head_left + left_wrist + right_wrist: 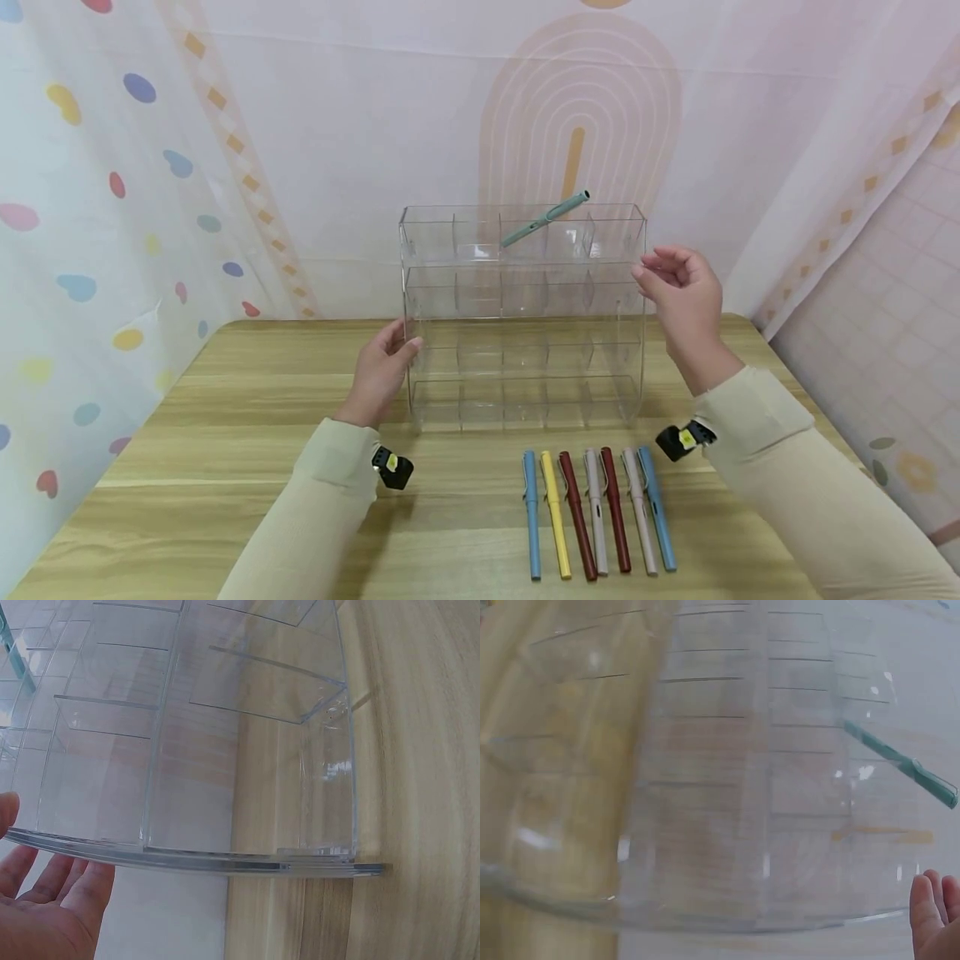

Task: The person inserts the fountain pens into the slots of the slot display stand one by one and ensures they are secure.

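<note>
A clear acrylic organizer with several tiers of divided compartments stands upright on the table. My left hand grips its left side edge, the thumb in front and the fingers on the outer side. By the upper right edge is my right hand, its fingers loosely bent and nothing held in them; whether the thumb touches the panel I cannot tell. A teal pen leans diagonally in the top tier, its upper end sticking out above the rim. That same teal pen shows in the right wrist view.
In front of the organizer, a row of capped pens lies on the wooden table: blue, yellow, dark red, pale pinkish ones and another blue pen. A patterned curtain hangs behind the table.
</note>
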A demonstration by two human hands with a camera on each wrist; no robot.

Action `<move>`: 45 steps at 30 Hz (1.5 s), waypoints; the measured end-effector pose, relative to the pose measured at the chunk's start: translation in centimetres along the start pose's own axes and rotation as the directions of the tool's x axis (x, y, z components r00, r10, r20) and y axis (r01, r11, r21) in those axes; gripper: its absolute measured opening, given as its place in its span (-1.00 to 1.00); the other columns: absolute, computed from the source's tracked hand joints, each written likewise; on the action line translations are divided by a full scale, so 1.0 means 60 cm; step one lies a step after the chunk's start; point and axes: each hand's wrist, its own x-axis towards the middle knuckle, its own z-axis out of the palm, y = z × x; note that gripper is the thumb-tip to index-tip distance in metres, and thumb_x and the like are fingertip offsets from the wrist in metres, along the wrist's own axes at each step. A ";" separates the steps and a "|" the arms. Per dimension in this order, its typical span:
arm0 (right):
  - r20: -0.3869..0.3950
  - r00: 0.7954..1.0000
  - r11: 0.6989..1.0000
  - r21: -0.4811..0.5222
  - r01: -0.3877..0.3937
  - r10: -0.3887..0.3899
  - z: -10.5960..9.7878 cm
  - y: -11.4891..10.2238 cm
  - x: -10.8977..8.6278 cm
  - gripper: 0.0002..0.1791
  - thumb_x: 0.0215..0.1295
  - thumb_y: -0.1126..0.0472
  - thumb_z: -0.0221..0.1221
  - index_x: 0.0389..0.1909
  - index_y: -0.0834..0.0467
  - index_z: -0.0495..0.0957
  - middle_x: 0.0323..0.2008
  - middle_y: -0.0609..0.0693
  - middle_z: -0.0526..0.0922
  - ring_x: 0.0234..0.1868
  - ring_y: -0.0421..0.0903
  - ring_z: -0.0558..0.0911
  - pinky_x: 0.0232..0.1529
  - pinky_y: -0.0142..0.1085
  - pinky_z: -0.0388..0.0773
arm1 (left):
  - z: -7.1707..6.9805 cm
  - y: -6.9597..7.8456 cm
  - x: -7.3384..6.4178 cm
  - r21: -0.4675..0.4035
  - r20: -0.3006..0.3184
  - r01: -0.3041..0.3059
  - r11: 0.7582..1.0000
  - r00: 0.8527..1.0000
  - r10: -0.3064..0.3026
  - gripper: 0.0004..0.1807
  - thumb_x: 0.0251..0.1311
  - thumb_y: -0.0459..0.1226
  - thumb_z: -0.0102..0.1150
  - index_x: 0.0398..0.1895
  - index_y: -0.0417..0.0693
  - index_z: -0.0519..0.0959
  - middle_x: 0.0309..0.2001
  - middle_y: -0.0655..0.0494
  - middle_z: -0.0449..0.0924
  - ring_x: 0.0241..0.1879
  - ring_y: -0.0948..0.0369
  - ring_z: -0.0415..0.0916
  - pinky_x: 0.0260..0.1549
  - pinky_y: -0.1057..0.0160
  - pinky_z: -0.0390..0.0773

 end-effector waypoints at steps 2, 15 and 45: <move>0.009 1.000 1.000 -0.028 -0.015 0.015 -0.014 0.008 -0.009 -0.73 0.19 0.46 0.24 -0.22 0.05 0.48 -0.26 -0.12 0.59 -0.23 -0.24 0.56 -0.27 -0.57 0.56 | 0.000 -0.001 0.001 0.000 0.001 0.001 1.000 1.000 -0.001 -0.39 0.42 -0.27 0.00 0.48 -0.16 0.12 0.38 -0.15 0.24 0.32 -0.01 0.21 0.28 0.05 0.31; 0.091 0.978 0.952 -0.262 -0.159 0.188 -0.115 0.070 -0.068 -0.77 0.31 0.30 0.19 -0.05 0.13 0.43 -0.25 -0.26 0.55 -0.23 -0.38 0.55 -0.21 -0.55 0.56 | 0.000 0.002 0.001 -0.004 0.008 0.003 1.000 1.000 -0.003 -0.40 0.42 -0.27 -0.01 0.48 -0.14 0.13 0.36 -0.15 0.26 0.29 0.01 0.23 0.27 0.05 0.32; 0.300 0.836 0.677 -0.727 -0.110 0.459 -0.150 0.152 -0.161 -0.56 0.22 0.30 0.21 0.05 0.48 0.43 -0.14 0.30 0.59 -0.23 0.02 0.58 -0.35 -0.27 0.55 | -0.008 0.000 0.000 -0.011 0.008 0.008 1.000 1.000 -0.008 -0.39 0.43 -0.27 -0.02 0.48 -0.13 0.11 0.39 -0.14 0.23 0.32 0.03 0.20 0.29 0.07 0.29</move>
